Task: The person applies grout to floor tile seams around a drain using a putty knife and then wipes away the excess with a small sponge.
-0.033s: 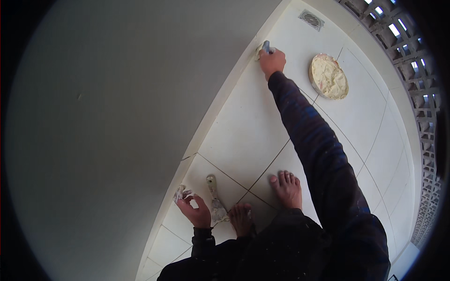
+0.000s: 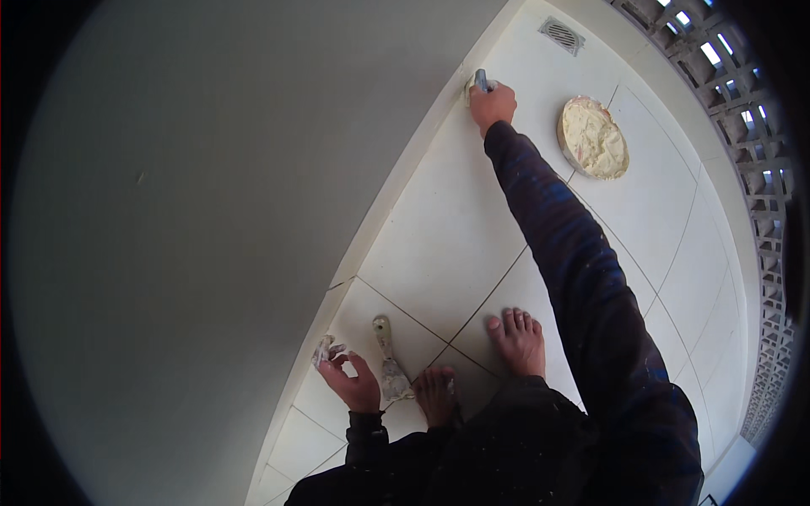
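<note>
My right hand (image 2: 494, 105) grips a tool with a grey-blue handle (image 2: 482, 79), its pale, putty-covered end against the skirting (image 2: 409, 164) at the foot of the grey wall (image 2: 194, 236). My left hand (image 2: 353, 381) is low by the same skirting, thumb and finger curled round a crumpled, whitish smeared wad (image 2: 328, 348), perhaps a rag. Beside it a putty knife (image 2: 388, 363) with a pale handle and smeared blade lies on the tiles. A round container of cream putty (image 2: 592, 137) rests on the floor to the right of my right hand.
A metal drain grate (image 2: 561, 35) is set in the white tiled floor (image 2: 447, 236) at the top. A pierced block screen (image 2: 734, 93) curves along the right edge above a low ledge. My bare feet (image 2: 517, 341) stand below, near the putty knife.
My right hand and its tool have shifted very slightly to the right. My left hand is almost unmoved.
</note>
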`<state>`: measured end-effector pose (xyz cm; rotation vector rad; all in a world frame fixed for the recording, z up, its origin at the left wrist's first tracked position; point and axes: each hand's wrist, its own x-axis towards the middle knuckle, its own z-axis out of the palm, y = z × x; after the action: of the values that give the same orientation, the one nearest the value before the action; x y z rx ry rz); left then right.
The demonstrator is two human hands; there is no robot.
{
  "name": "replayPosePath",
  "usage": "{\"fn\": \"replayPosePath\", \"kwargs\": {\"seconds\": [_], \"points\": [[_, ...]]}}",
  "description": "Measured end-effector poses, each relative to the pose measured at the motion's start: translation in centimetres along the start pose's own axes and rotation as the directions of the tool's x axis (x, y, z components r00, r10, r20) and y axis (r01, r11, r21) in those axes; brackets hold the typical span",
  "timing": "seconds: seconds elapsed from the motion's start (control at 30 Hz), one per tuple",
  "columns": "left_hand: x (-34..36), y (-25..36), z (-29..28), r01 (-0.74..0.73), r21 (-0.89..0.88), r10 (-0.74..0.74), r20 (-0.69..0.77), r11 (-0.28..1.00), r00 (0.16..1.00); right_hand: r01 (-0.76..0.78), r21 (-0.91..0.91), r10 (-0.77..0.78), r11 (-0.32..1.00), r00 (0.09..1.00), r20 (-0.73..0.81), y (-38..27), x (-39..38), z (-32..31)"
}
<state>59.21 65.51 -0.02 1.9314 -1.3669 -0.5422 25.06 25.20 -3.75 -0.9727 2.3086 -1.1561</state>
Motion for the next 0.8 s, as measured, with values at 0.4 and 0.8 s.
{"fn": "replayPosePath", "kwargs": {"seconds": [0.4,0.8], "points": [[0.3,0.6,1.7,0.032,-0.024,-0.030,0.070,0.999,0.997,0.497,0.144,-0.517,0.856,0.825,0.230,2.4,-17.6,-1.7],[0.6,1.0,1.2,0.045,-0.035,-0.044,0.015,0.998,0.999,0.093,0.216,-0.134,0.972,0.974,0.183,1.3,-10.6,-3.2]]}}
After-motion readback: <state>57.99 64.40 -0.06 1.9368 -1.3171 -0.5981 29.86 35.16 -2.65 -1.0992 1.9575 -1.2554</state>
